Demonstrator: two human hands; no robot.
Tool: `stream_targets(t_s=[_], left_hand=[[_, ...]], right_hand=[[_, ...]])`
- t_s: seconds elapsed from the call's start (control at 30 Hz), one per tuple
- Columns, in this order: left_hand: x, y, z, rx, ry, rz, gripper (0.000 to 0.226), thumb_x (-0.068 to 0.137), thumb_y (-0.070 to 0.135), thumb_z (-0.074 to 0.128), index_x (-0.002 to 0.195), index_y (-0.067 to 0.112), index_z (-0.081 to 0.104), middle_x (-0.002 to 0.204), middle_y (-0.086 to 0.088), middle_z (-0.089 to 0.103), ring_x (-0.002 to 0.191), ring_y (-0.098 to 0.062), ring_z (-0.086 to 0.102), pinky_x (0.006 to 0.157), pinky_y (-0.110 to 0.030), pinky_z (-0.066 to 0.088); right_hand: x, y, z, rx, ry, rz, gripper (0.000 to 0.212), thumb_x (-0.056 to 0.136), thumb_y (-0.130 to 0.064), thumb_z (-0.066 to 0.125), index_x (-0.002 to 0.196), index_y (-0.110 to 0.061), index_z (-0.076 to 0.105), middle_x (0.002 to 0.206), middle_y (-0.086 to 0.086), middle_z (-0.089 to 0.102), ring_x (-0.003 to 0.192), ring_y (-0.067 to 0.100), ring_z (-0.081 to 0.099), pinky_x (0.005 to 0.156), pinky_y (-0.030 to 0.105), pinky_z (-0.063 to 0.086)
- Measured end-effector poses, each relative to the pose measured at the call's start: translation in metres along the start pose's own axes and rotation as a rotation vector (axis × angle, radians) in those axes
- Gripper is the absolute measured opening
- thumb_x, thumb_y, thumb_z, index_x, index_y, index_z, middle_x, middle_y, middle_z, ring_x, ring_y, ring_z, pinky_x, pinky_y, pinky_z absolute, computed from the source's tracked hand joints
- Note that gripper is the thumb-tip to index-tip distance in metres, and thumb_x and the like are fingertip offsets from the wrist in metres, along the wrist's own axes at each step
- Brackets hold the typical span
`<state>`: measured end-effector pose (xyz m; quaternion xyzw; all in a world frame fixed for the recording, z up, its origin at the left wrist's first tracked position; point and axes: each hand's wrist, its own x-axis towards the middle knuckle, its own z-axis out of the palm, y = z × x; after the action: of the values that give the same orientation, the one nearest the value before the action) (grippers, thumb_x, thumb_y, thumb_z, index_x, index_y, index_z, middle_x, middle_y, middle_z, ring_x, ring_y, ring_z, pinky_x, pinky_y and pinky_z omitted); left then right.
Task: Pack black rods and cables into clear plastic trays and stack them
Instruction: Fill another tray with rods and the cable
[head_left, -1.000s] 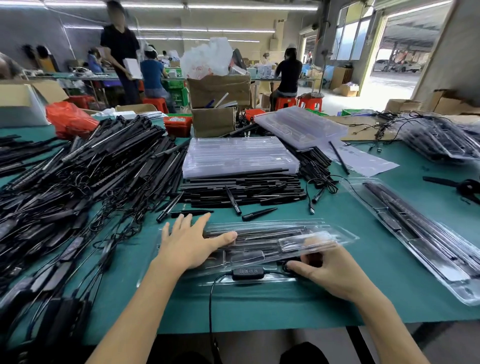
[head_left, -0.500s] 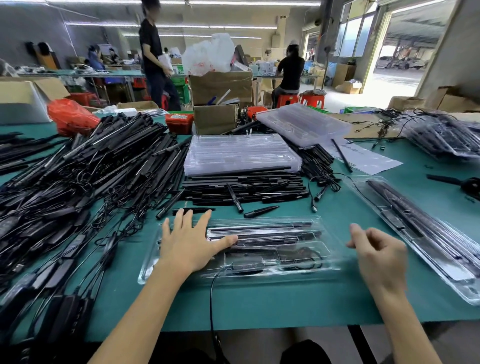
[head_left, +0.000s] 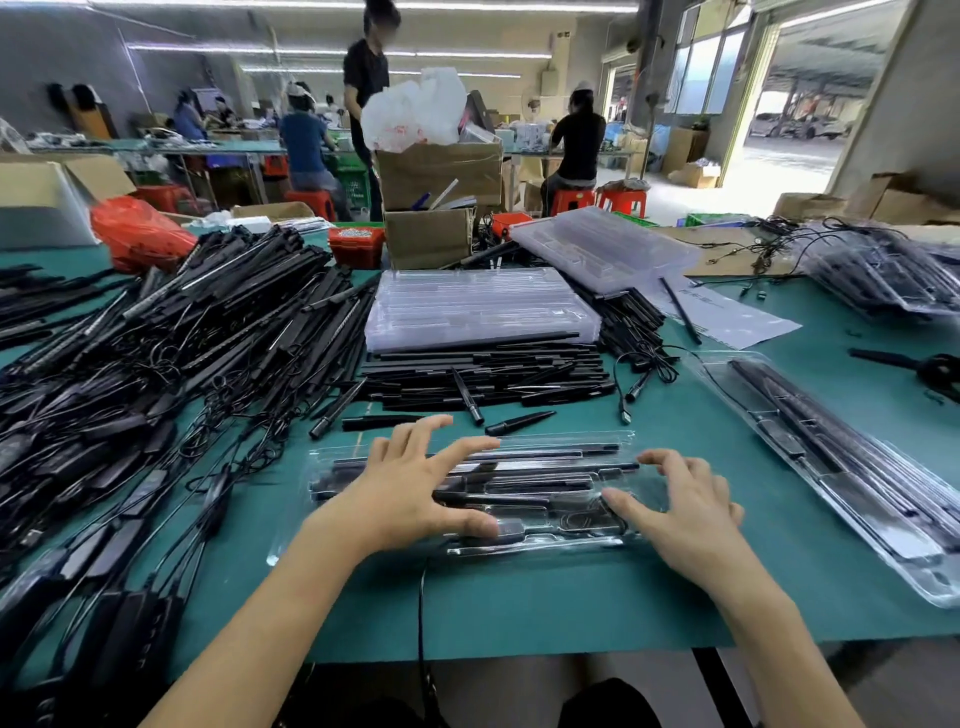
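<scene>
A clear plastic tray (head_left: 550, 488) packed with black rods and a cable is seen near the table's (head_left: 519, 603) near edge. It is touched by the left hand (head_left: 415, 493) and right hand (head_left: 685, 514), fingers spread and loosely bent, nothing clasped. Farther off, loose black rods (head_left: 483, 376) lie before stacked empty trays (head_left: 478, 306).

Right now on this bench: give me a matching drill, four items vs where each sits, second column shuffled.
Items:
1. red plastic bag
2. stack of empty clear trays
3. filled tray under both hands
4. stack of packed trays

Places:
A. front centre of the green table
B. far left, behind the black pile
C. right side, lying at an angle
D. centre, behind the row of loose black rods

Pairs: 1-B, 2-D, 3-A, 4-C
</scene>
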<state>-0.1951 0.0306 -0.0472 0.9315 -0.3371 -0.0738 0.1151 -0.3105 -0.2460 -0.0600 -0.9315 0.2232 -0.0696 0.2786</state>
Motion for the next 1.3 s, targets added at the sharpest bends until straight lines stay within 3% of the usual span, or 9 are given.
stream_targets(t_s=[0.17, 0.3, 0.43, 0.53, 0.67, 0.77, 0.93, 1.07, 1.3], left_hand=[[0.010, 0.008, 0.003, 0.035, -0.124, -0.119, 0.067, 0.089, 0.075, 0.044, 0.138, 0.077, -0.002, 0.165, 0.005, 0.001, 0.151, -0.014, -0.013, 0.118, -0.051, -0.010], [0.008, 0.008, 0.017, 0.092, -0.016, -0.113, 0.063, 0.096, 0.067, 0.037, 0.141, 0.072, -0.007, 0.167, 0.004, -0.003, 0.152, -0.015, -0.016, 0.119, -0.053, -0.012], [0.001, 0.007, 0.024, 0.072, 0.061, -0.079, 0.074, 0.074, 0.094, 0.003, 0.144, 0.069, -0.006, 0.167, 0.006, 0.005, 0.150, -0.010, -0.010, 0.119, -0.049, -0.010], [0.005, 0.008, 0.023, 0.062, 0.045, -0.099, 0.088, 0.058, 0.105, 0.003, 0.139, 0.074, -0.010, 0.166, 0.006, 0.003, 0.150, -0.012, -0.012, 0.118, -0.049, -0.011], [0.009, 0.007, 0.022, 0.056, 0.052, -0.116, 0.090, 0.052, 0.108, 0.003, 0.134, 0.076, -0.016, 0.166, 0.006, 0.006, 0.151, -0.012, -0.011, 0.120, -0.050, -0.009], [0.009, 0.007, 0.020, 0.056, 0.056, -0.119, 0.093, 0.050, 0.108, 0.002, 0.134, 0.076, -0.017, 0.166, 0.007, 0.007, 0.151, -0.012, -0.009, 0.120, -0.050, -0.009], [0.006, 0.010, 0.019, 0.043, 0.068, -0.112, 0.093, 0.055, 0.107, 0.009, 0.137, 0.073, -0.019, 0.165, 0.009, 0.008, 0.151, -0.013, -0.008, 0.121, -0.049, -0.008], [0.004, 0.011, 0.016, 0.013, 0.070, -0.101, 0.093, 0.060, 0.104, 0.019, 0.136, 0.071, -0.025, 0.165, 0.010, 0.009, 0.151, -0.012, -0.008, 0.122, -0.047, -0.010], [0.004, 0.012, 0.014, -0.005, 0.055, -0.106, 0.099, 0.058, 0.104, 0.022, 0.137, 0.069, -0.026, 0.164, 0.011, 0.009, 0.151, -0.012, -0.008, 0.122, -0.046, -0.010]], right_hand=[[0.004, 0.000, -0.002, 0.029, 0.009, 0.010, 0.051, 0.082, -0.067, 0.063, 0.121, -0.039, 0.045, 0.122, -0.006, 0.046, 0.123, 0.019, 0.035, 0.100, 0.039, 0.025], [0.003, 0.001, 0.001, 0.126, 0.029, -0.012, 0.052, 0.080, -0.060, 0.071, 0.119, -0.035, 0.046, 0.117, -0.007, 0.049, 0.113, 0.015, 0.038, 0.097, 0.038, 0.028], [0.006, 0.003, 0.000, 0.208, 0.009, 0.035, 0.074, 0.078, -0.054, 0.078, 0.136, -0.024, 0.043, 0.120, -0.002, 0.050, 0.120, 0.021, 0.046, 0.107, 0.044, 0.035], [0.011, 0.001, 0.000, 0.241, 0.008, 0.085, 0.086, 0.078, -0.050, 0.080, 0.144, -0.011, 0.043, 0.126, 0.004, 0.054, 0.121, 0.023, 0.050, 0.102, 0.038, 0.041], [0.015, -0.005, 0.003, 0.252, 0.157, 0.128, 0.045, 0.089, -0.039, 0.069, 0.112, 0.000, 0.065, 0.097, 0.007, 0.066, 0.097, 0.027, 0.061, 0.081, 0.035, 0.046], [0.022, -0.009, -0.003, 0.231, 0.134, 0.173, 0.028, 0.088, -0.032, 0.062, 0.076, -0.007, 0.059, 0.072, 0.006, 0.061, 0.075, 0.029, 0.057, 0.065, 0.032, 0.041], [0.030, -0.004, -0.019, 0.328, -0.055, 0.228, 0.038, 0.082, -0.023, 0.069, 0.056, -0.010, 0.045, 0.043, -0.001, 0.041, 0.044, 0.019, 0.037, 0.051, 0.023, 0.032], [0.027, 0.002, -0.030, 0.435, -0.230, 0.248, 0.021, 0.092, -0.018, 0.068, 0.081, 0.000, 0.064, 0.058, 0.005, 0.067, 0.038, 0.013, 0.047, 0.038, 0.016, 0.027], [0.018, 0.006, -0.040, 0.400, -0.429, 0.128, 0.010, 0.103, -0.006, 0.047, 0.098, 0.000, 0.051, 0.056, 0.006, 0.061, 0.039, 0.018, 0.055, 0.032, 0.017, 0.030]])
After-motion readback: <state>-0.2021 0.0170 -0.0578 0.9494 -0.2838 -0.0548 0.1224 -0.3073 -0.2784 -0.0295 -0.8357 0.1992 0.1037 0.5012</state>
